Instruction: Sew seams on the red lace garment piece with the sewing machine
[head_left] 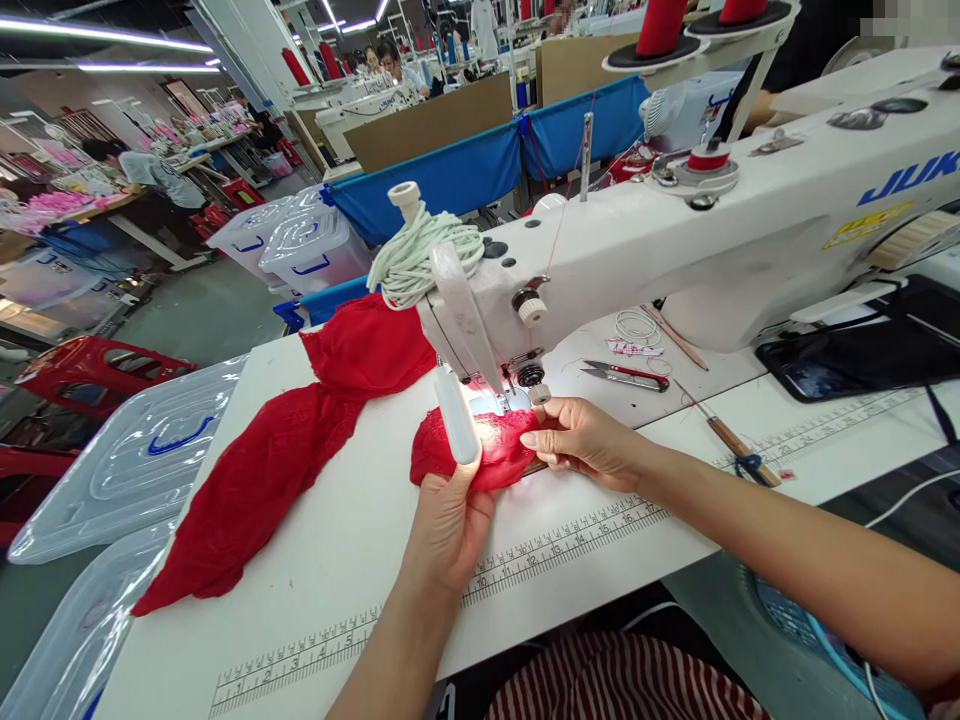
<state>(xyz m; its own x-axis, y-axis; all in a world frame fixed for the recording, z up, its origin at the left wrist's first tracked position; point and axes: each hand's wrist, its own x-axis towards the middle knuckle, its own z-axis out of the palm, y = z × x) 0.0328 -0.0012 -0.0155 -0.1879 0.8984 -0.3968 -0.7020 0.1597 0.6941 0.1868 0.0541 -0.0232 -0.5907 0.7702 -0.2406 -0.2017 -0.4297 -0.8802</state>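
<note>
A small piece of red lace fabric (450, 455) lies under the needle of a white sewing machine (675, 230), lit by its lamp. My left hand (448, 520) pinches the near edge of this piece, fingers closed on it. My right hand (581, 440) grips its right side beside the presser foot (517, 398). A long strip of red lace (285, 450) trails away to the left across the white table (337, 570). A coil of white cord (420, 255) sits on the machine head.
Red-handled thread snips (626, 375), a wooden-handled tool (727, 435) and a dark phone (862, 355) lie to the right. Clear plastic bin lids (135, 450) stand left of the table. Red thread cones (664, 25) stand behind. Other people work at far tables.
</note>
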